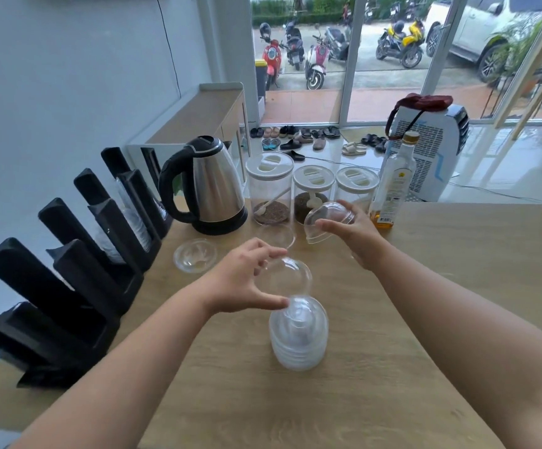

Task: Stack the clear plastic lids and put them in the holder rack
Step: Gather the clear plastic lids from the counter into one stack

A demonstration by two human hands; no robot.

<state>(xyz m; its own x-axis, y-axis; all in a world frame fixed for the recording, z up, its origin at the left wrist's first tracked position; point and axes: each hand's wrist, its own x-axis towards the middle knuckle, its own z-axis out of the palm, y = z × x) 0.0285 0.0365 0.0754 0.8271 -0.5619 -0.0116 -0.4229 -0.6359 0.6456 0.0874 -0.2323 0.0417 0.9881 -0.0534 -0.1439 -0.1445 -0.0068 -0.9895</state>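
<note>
Clear plastic makes every edge hard to read. A stack of lids [299, 338] stands on the desk [425, 319], the landmark. Just above it the left hand [240, 280] pinches one dome lid [287, 277] by its rim; beyond the stack the right hand [350, 234] grips another lid [328, 220]. Two loose lids [195, 256] lie beyond the stack, the holder rack [78, 273] to its left. Lowered off-centre, the lid could tilt, jam, or topple the stack.

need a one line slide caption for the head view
Left hand holds a clear dome lid above the lid stack; right hand grips another lid, black holder rack alongside.
</note>
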